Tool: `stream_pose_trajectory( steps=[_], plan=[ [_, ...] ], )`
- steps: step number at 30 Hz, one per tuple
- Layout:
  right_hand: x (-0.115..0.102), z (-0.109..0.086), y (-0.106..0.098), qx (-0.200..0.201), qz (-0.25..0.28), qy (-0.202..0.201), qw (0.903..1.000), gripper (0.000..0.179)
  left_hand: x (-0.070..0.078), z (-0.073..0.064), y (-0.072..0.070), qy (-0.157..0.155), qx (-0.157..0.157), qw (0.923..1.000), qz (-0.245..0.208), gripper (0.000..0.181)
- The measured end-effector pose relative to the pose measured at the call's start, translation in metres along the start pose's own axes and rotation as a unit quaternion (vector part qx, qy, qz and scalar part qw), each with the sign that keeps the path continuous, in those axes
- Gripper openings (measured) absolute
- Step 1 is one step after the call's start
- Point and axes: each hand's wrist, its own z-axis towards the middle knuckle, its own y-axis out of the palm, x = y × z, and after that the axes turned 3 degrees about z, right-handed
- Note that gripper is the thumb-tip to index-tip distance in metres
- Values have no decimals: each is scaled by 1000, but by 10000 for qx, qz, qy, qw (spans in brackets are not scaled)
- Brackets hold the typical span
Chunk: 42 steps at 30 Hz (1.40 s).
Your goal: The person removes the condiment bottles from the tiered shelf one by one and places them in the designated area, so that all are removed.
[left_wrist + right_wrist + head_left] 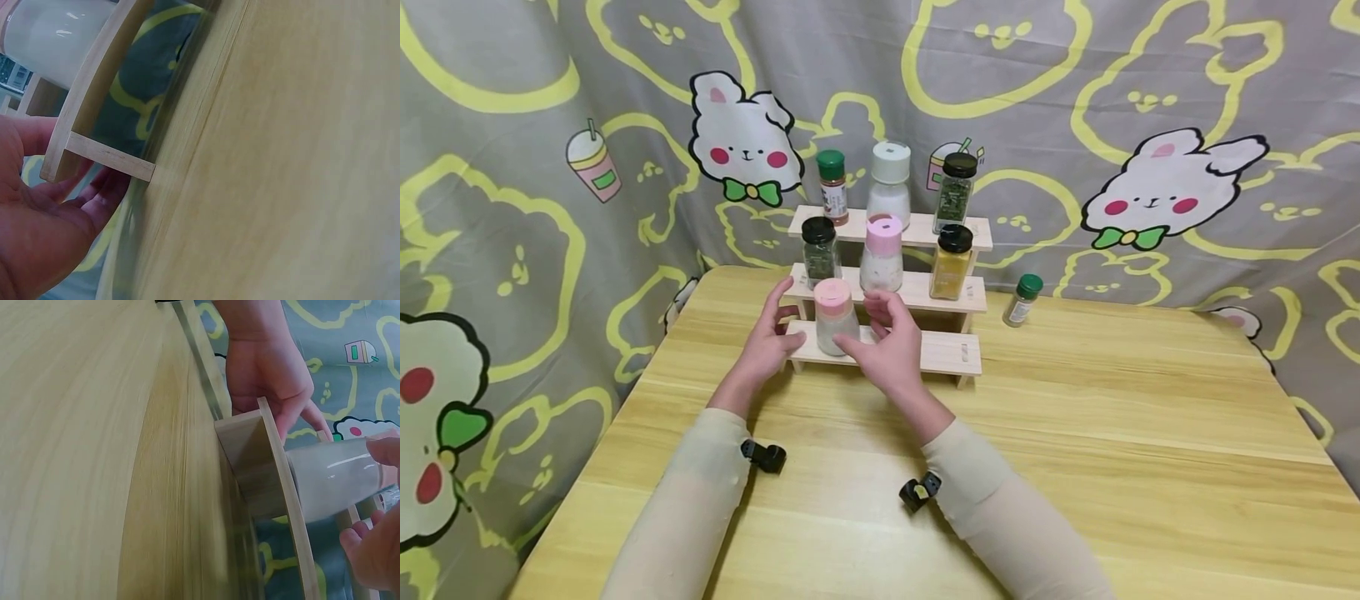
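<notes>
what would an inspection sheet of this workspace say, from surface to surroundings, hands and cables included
surface: wood-grain table
job's things: three-tier wooden rack; pink-lidded shaker upright on its bottom tier, six spice jars above
clutter: loose green-capped spice bottle on the table, right of the rack
hands: left hand at bottom tier's left end, grip unclear; right hand at the shaker, thumb in front
cables: nothing seen
surroundings: grey rabbit-print curtain

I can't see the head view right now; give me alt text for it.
A person's right grip is at a pink-lidded jar on the bottom tier of a wooden rack, the left grip at that tier's left end. Three containers stand on each upper tier, and a green-capped bottle stands on the table, right of the rack.
</notes>
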Motion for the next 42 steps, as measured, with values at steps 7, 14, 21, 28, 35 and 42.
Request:
stream_pose_trajectory(
  steps=[7, 14, 21, 28, 35, 42],
  plan=[
    [1, 2, 12, 71, -224, 126, 9996, 68, 5, -1, 0, -223, -84, 9997, -62, 89],
    [4, 3, 22, 94, -240, 138, 9996, 67, 29, -10, 0, -171, -179, 9997, -93, 85],
    [6, 3, 26, 205, -407, 112, 9989, 65, 9, -3, -1, -125, -97, 9998, -81, 87],
    [7, 3, 28, 250, -434, 40, 9987, 64, 1, -1, -1, -40, -40, 10000, -42, 89],
    [6, 2, 28, 319, -472, 69, 9984, 63, 20, -7, 1, -94, -102, 9998, -113, 86],
    [6, 1, 28, 312, -533, 28, 9981, 62, 34, -12, 1, -169, -150, 9997, -135, 84]
  ],
)
